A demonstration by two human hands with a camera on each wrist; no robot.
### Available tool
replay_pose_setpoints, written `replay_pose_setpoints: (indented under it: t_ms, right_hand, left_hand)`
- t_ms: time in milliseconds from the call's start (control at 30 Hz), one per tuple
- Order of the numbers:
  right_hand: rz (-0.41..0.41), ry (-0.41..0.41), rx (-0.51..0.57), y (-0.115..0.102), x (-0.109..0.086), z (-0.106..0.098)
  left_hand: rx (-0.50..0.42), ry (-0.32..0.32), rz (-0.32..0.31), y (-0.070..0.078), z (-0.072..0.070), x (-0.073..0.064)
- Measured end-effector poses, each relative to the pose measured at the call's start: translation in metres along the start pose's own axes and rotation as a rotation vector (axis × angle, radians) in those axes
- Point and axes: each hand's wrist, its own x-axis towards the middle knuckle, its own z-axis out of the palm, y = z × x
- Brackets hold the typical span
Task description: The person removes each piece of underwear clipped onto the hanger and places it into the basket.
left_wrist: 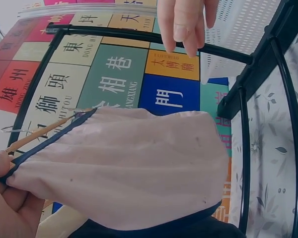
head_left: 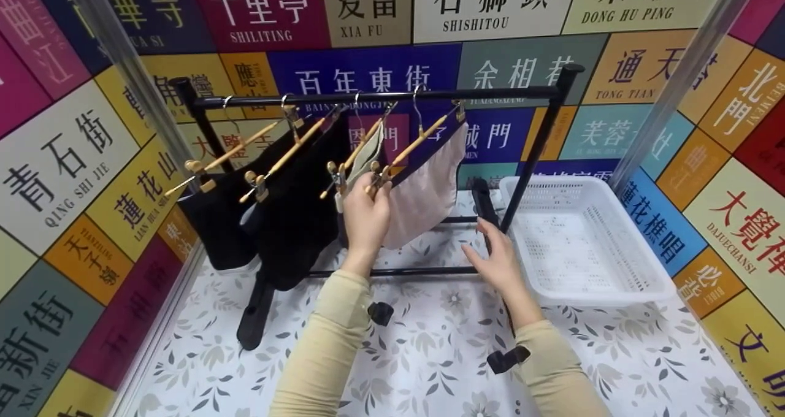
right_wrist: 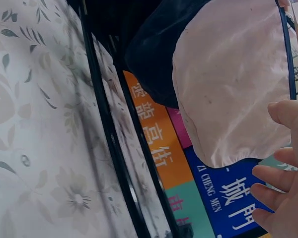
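A pale pink garment with a navy edge hangs from the rightmost wooden clip hanger on a black rack. My left hand pinches the near end of that hanger, at its clip and the garment's corner. In the left wrist view the pink cloth spreads away from the fingers. My right hand is to the right of the garment, fingers apart and holding nothing. The right wrist view shows its loosely spread fingers close to the cloth. What kind of garment it is, I cannot tell.
Several hangers share the black rail. Two black garments hang at the left, and a light grey-green one is beside the pink one. A white plastic basket stands right of the rack on a floral-patterned surface.
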Motion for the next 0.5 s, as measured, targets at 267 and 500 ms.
replay_pose_setpoints:
  t_ms: [267, 500]
  right_hand:
    - [-0.015, 0.013, -0.009, -0.016, 0.030, -0.026]
    - [-0.059, 0.031, -0.030, -0.027, 0.052, -0.040]
  left_hand:
    - [-0.012, -0.014, -0.019, 0.005, -0.009, 0.004]
    - [-0.053, -0.005, -0.017, 0.005, -0.017, 0.001]
